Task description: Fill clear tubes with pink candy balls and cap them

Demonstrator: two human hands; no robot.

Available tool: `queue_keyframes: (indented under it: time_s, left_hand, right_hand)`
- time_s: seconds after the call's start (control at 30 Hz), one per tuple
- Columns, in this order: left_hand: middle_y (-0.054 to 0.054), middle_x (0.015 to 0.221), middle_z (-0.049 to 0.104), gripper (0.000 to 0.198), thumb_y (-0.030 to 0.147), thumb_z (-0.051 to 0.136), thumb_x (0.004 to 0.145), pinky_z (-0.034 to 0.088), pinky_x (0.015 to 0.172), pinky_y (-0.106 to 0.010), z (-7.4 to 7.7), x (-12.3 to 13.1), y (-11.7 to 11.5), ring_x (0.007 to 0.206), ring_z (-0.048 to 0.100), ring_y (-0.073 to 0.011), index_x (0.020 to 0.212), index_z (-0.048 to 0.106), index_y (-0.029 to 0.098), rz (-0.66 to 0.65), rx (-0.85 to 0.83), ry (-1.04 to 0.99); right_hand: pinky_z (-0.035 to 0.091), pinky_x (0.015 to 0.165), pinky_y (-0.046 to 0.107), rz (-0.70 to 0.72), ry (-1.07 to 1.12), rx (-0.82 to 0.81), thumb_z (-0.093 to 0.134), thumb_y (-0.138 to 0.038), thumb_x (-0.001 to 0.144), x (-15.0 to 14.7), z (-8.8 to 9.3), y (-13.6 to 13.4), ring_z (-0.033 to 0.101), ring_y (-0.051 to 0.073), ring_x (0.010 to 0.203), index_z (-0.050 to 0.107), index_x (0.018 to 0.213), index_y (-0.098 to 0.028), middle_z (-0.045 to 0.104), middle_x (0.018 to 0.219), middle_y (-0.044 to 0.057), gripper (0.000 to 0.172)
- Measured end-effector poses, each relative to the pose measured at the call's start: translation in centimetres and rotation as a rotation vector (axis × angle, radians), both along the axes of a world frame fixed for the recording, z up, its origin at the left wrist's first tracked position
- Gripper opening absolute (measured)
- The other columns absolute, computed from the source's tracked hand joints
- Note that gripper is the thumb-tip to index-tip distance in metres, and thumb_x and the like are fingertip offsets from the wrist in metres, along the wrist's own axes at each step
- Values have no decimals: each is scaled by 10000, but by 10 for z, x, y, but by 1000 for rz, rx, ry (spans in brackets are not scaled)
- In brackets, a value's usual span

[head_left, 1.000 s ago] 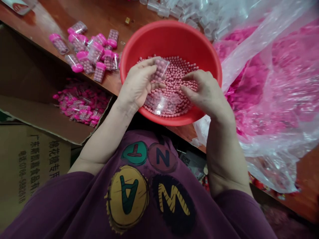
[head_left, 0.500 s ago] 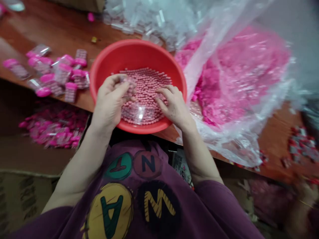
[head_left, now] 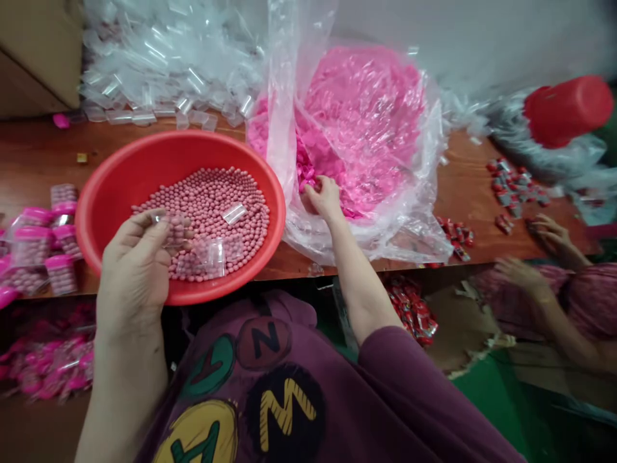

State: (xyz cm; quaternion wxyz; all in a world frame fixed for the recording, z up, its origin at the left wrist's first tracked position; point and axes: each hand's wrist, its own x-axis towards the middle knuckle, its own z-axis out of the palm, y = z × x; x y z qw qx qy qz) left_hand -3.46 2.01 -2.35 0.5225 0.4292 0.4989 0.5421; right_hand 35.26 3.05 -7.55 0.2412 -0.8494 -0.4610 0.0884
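My left hand (head_left: 137,263) is closed around a small clear plastic jar (head_left: 174,230) filled with pink beads, above the near left part of a red basin (head_left: 108,170). Loose pink beads (head_left: 207,193) cover the basin's bottom, and a few clear empty jars (head_left: 234,213) lie on them. To the right, my right hand (head_left: 324,198) reaches into the mouth of a clear plastic bag (head_left: 279,122) full of bright pink caps (head_left: 371,109). Its fingertips are pinched at a pink cap (head_left: 307,179), partly hidden by the fingers.
Filled jars with pink lids (head_left: 33,247) lie left of the basin, with more in a box below. Clear empty jars (head_left: 144,64) are heaped behind. Further right are red-and-clear pieces (head_left: 515,183), a red bucket (head_left: 563,112) and another person's hands (head_left: 554,238).
My right hand has left the beads in the basin and moved right into the bag of caps. My left hand still holds the jar. The view has swung to the right.
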Motion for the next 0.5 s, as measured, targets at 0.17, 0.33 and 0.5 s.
queue_keyframes:
  time_s: [0.17,0.33,0.5]
  left_hand:
    - [280,1080,848,197,461,773,833,630,1170,-772,5,0,-3,1499,675,-377,949,829,609,-23,-19,34]
    - [205,1064,867,169,429,784,851,624,1184,-754,16,9,-7,1316,772,-359,932,842,565,-44,-22,42]
    - [3,928,847,145,300,907,849,704,731,-309,36,42,-16,885,792,-172,985,856,303,-91,-46,-201]
  right_hand:
    - [446,1249,644,-8,-42,-74,651,-388,1058,-18,-9,8,567,464,1451,693,1503,-119,657,1550,273,522]
    - [433,1241,673,11,-28,-81,654,-339,1031,-18,-8,-4,561,468,1455,704,1465,-130,675,1511,266,485]
    - [493,1206,588,11,10,-34,575,-213,996,-14,-6,-25,640,388,1370,671,1434,-97,703,1453,247,463]
